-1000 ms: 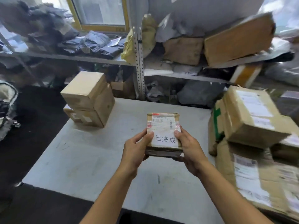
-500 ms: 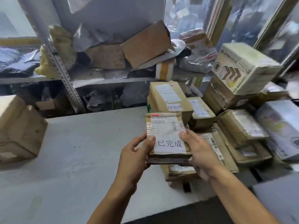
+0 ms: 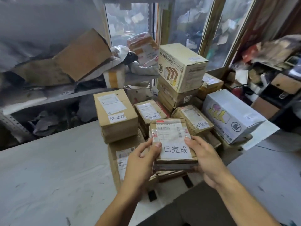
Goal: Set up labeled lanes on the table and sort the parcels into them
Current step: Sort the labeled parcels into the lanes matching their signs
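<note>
The left thumb presses flat on the top face of a small flat parcel (image 3: 173,141), at the left edge of its white slip, while the other left fingers (image 3: 156,146) curl under that side; the right thumb lies on the top right edge with the right fingers (image 3: 187,140) wrapped beneath. So both the left hand (image 3: 140,162) and the right hand (image 3: 206,159) grip the parcel, one to each side, which keeps the label face tilted up toward the wearer, and the thumbs sit at the margins, probably so the printed barcode and the large characters 已完成 remain readable. The parcel is held in the air, above and in front of a heap of other parcels at the right end of the table (image 3: 53,173), not resting on any of them as far as can be seen. Just behind it a taped parcel (image 3: 193,121) bears what looks like the same marking, partly cut off, which suggests that spot collects parcels of this label. To the left a taller brown box (image 3: 116,115) carries a slip reading 待处理, and a parcel (image 3: 149,111) beside it seems to bear similar writing, partly hidden. Further back stand a printed carton (image 3: 182,67) on a stack and a pale box (image 3: 231,115) to the right. My judgement is that the held parcel belongs with its matching neighbour.
</note>
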`<state>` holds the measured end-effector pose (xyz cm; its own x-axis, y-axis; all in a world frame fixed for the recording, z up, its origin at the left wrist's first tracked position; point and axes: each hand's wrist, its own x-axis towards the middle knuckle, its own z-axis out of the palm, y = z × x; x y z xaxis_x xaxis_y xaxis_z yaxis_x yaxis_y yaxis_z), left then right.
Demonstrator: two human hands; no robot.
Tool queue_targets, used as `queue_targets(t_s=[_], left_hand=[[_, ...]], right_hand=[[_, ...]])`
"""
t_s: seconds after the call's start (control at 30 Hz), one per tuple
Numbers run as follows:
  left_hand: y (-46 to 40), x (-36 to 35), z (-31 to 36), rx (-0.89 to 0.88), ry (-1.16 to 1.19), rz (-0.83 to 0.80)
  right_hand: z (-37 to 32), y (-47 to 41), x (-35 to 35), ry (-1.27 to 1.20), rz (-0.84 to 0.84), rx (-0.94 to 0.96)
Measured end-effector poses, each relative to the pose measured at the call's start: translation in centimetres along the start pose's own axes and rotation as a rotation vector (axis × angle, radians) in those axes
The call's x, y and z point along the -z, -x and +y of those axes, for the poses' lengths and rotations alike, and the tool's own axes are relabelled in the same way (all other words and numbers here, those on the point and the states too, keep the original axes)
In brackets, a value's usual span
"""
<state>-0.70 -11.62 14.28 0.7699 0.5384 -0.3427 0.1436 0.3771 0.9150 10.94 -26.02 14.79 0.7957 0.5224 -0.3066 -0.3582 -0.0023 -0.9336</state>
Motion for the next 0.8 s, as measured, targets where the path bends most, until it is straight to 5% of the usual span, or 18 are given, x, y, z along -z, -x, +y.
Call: queue_targets(t_s=[0.37, 0.8], left_hand=[[-7.4, -16.3, -2.0, -0.068, 0.031, 0.126], [-14.8, -23.6, -3.2, -0.11, 0.031, 0.41]], right_hand=[[-5.6, -9.6, 13.6, 0.064, -0.101, -0.004], [-6.2, -21.8, 15.6, 0.232, -0.14, -0.06]])
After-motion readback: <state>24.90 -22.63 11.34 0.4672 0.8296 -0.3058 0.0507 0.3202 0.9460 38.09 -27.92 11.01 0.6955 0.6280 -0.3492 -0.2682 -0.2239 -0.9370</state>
